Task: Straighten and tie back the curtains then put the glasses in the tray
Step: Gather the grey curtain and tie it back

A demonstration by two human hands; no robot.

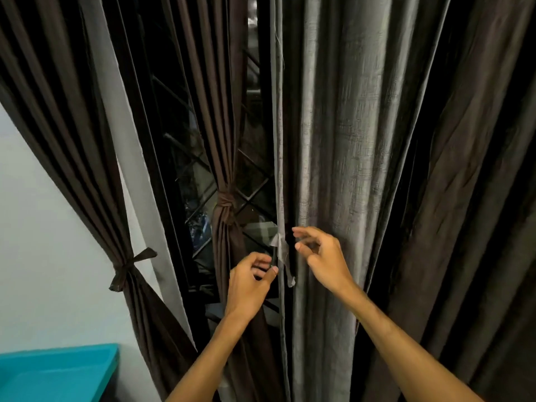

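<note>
Now left hand (249, 285) and right hand (324, 262) at grey curtain (333, 140) edge.

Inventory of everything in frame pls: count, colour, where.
left curtain: 1, brown, far left, bound with a band
middle curtain: 1, brown, centre, knotted on itself
grey curtain: 1, grey, right of centre, hanging loose
right curtain: 1, dark brown, far right, loose
strip: 1, grey, at the grey curtain's edge, between the hands
window: 1, dark, diamond grille, behind the curtains
wall: 1, white, left
teal surface: 1, teal, bottom left corner
left hand: 1, fingers curled beside the strip, grip unclear
right hand: 1, loosely curled at the strip, holding nothing
</note>
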